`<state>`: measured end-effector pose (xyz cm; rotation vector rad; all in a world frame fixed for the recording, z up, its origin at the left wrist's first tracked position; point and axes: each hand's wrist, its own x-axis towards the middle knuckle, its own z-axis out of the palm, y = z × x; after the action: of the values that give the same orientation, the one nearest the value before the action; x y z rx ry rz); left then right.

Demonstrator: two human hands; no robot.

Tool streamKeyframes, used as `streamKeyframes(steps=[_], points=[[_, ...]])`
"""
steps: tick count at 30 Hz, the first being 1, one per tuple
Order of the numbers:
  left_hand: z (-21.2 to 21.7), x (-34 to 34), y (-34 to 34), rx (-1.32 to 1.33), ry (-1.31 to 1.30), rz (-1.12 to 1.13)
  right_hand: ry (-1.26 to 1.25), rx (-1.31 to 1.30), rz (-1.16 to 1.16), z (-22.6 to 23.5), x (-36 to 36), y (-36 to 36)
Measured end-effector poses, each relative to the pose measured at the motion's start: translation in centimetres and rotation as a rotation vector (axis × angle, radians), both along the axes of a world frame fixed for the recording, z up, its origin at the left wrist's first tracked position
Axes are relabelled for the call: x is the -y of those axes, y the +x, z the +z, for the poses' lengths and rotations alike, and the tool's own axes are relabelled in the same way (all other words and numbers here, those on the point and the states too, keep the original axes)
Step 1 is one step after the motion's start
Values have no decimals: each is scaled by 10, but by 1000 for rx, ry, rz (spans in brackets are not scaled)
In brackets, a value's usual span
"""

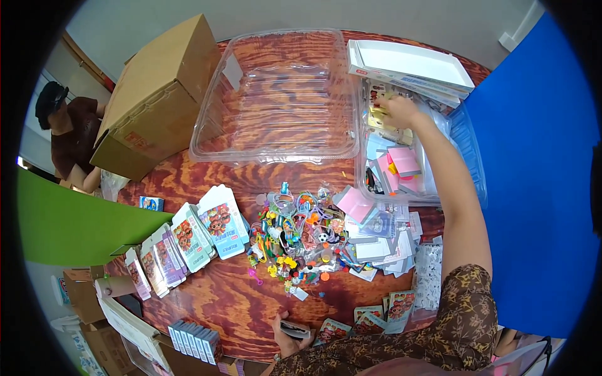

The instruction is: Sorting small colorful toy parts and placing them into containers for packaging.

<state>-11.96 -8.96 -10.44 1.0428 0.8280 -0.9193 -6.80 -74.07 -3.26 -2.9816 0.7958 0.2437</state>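
Observation:
My left hand (287, 337), low in the middle near the table's front edge, is closed round a small flat box (296, 329) with a dark face and pale edges. My right arm stretches far forward to the right. There my right hand (399, 113) is inside a clear plastic bin (480, 178), fingers curled down over gold-coloured sheets (377, 120). Whatever its fingertips pinch is too small to make out. Pink and grey folded cards (402, 164) lie in the same bin. Beside my left hand rest several small printed packs (332, 330).
A heap of small colourful toys (301, 232) covers the table's middle, with loose cards (382, 247) on its right. Flat printed boxes (219, 222) fan out at left. Behind stand a clear tray (276, 153), a cardboard box (153, 94) and white box trays (411, 62). Another person (75, 135) is at far left.

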Motion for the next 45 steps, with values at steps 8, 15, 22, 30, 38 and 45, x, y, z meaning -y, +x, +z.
streamKeyframes(steps=[8,15,22,30,38,45], points=[[1,4,-3,-19,25,79,-244,46,93,1,-11,0],[-52,-26,-10,71,31,39,-205,67,20,48,-20,-18],[-43,-31,-13,1419,230,-719,-116,309,-6,58,-27,-32],[-12,-28,-10,1612,366,-807,-52,570,-13,104,-50,-71],[-17,-21,-5,1650,345,-780,170,619,-117,159,-163,-174],[0,-3,-3,1659,306,-711,224,534,-96,123,-274,-313]])
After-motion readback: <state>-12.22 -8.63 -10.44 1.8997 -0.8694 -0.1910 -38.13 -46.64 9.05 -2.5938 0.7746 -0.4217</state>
